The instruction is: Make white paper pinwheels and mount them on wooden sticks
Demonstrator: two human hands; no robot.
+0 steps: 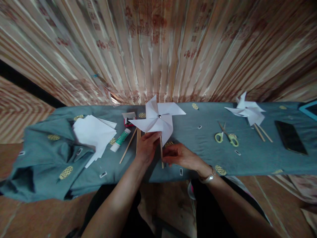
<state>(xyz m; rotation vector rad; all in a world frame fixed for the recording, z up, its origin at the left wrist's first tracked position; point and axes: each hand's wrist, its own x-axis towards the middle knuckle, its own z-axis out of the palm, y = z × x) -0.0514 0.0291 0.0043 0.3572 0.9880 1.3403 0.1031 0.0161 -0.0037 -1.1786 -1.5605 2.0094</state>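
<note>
A white paper pinwheel (165, 121) with a round silver pin at its centre is upright in front of me on a thin wooden stick (161, 150). My left hand (148, 144) is closed at the stick's upper part, its thumb just under the paper blades. Lower down, the curled fingers of my right hand (178, 156) close on the same stick near its bottom end. Behind and left of my left hand lie several loose wooden sticks (128, 145). Beside them are a green and white glue stick (120, 140) and a small red box (128, 121).
White paper sheets (93, 134) are stacked on the cloth-covered table (198, 152) at left. Green-handled scissors (226, 135), more paper pinwheels (249, 110) on sticks, a dark phone (291, 137) and a blue-edged device (309, 109) lie to the right. A curtain (158, 49) hangs behind.
</note>
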